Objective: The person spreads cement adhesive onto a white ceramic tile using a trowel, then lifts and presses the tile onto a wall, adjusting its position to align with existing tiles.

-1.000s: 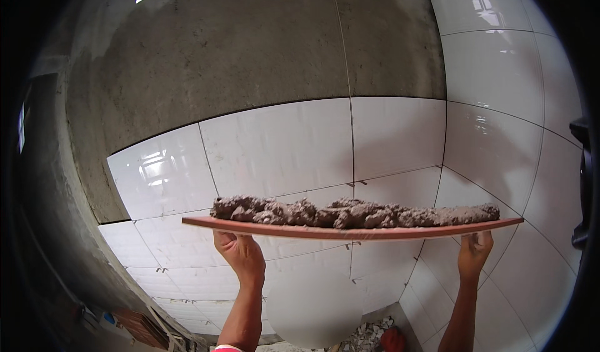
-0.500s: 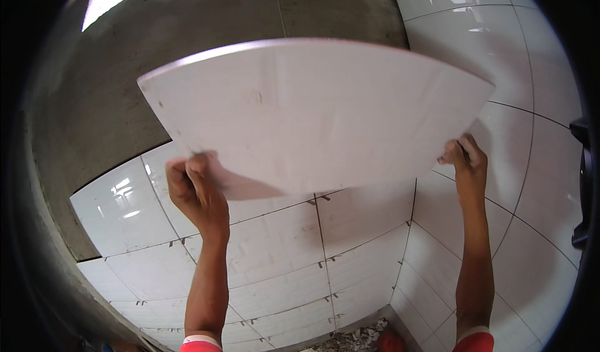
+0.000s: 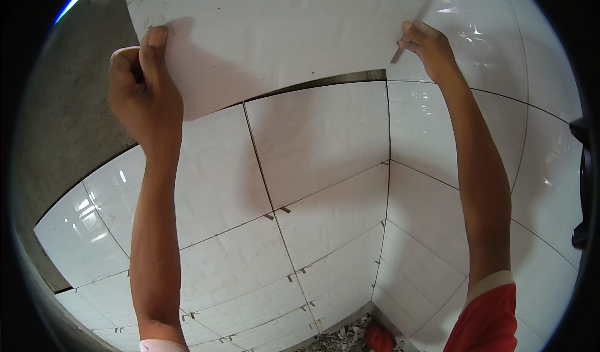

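A large white wall tile (image 3: 281, 27) spans the upper middle, held up against the wall by both my hands. At its left edge my left hand (image 3: 147, 86) is closed, thumb on the face and fingers curled at the side. My right hand (image 3: 431, 45) grips the right edge with bent fingers, and a thin grey strip shows beside them. The tile's lower edge lies close above a row of mounted white tiles (image 3: 319, 139). A narrow dark wedge-shaped gap (image 3: 350, 77) shows between them toward the corner. The tile's top is out of view.
Bare grey wall (image 3: 81, 102) lies to the left. White tiles cover the adjoining right wall (image 3: 487, 120), meeting the front wall at a corner. Small dark spacers (image 3: 284, 211) stick out of the joints. Broken rubble (image 3: 340, 338) and a red object (image 3: 379, 338) lie on the floor below.
The tile has moved from a tilted position away from the wall up against it, its lower edge now near the mounted row. Both hands have risen with it, still gripping its sides.
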Tool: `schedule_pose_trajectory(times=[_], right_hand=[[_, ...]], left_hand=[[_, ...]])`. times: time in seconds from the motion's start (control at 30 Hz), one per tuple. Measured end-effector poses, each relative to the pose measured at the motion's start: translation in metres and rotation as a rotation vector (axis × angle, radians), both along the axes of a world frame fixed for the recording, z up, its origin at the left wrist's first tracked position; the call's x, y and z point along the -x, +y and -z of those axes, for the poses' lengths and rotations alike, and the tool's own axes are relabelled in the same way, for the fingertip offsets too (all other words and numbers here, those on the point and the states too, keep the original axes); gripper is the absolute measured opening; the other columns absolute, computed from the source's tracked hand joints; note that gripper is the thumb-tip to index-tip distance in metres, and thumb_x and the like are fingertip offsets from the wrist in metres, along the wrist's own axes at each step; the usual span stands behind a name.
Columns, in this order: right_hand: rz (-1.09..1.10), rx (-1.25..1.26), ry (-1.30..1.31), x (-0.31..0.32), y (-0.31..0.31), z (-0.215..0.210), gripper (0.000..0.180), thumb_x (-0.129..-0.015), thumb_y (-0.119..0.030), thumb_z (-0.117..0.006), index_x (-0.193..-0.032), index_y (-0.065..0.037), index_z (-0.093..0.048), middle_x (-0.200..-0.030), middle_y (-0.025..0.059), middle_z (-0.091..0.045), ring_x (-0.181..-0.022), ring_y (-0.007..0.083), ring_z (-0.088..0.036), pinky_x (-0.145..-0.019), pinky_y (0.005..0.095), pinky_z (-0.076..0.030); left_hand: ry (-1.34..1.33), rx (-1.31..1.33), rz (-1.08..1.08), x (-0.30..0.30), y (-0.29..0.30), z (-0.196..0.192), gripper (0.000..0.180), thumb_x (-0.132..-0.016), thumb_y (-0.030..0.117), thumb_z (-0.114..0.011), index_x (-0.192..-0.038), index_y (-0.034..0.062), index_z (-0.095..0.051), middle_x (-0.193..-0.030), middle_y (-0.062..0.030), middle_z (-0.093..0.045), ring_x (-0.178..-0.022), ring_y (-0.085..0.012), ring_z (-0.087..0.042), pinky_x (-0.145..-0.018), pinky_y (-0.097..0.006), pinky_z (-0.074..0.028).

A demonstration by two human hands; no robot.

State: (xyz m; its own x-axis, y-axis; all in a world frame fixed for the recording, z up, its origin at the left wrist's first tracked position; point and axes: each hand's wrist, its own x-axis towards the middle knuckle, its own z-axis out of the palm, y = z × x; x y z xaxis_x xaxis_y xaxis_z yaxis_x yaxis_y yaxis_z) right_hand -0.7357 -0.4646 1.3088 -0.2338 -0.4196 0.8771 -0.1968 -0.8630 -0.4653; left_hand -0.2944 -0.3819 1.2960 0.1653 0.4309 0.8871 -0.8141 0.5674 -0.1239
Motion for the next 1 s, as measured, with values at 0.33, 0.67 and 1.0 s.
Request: schedule_pose_trajectory(times=[0.33,0.67,1.0], right_hand=[[-0.017,0.0,-0.07,0.033,-0.109,-0.037,0.066,-0.096,-0.039,-0.071,-0.136,0.012,-0.056,-0.119,0.0187,-0.061,-0.11,0.0297,-0.064,-0.104,0.0398,-0.054],[-0.024,-0.061,-0.08,0.019,-0.118,-0.033,0.066,-0.099,-0.032,-0.067,-0.139,0.017,-0.049,-0.128,0.0214,-0.06,-0.105,0.0296,-0.067,-0.098,0.0376,-0.058],[0.033,-0.122,-0.045,0.013,-0.114,-0.016,0.065,-0.101,-0.03,-0.065,-0.141,0.018,-0.046,-0.12,0.0252,-0.065,-0.1,0.0319,-0.071,-0.093,0.0371,-0.06]], left_hand=[[-0.048,0.138,0.048,0.034,-0.083,-0.032,0.046,-0.097,0.049,-0.071,-0.078,0.0101,-0.054,-0.062,0.0004,-0.048,-0.053,-0.0091,-0.045,-0.05,-0.029,-0.041],[-0.097,0.178,-0.001,0.043,-0.1,-0.037,0.049,-0.1,0.051,-0.066,-0.077,0.0098,-0.053,-0.064,0.0025,-0.044,-0.055,-0.0064,-0.043,-0.05,-0.026,-0.039],[-0.033,0.05,-0.002,0.046,-0.105,-0.026,0.058,-0.097,0.062,-0.063,-0.074,0.0095,-0.055,-0.062,0.005,-0.044,-0.056,-0.0049,-0.044,-0.051,-0.023,-0.039]])
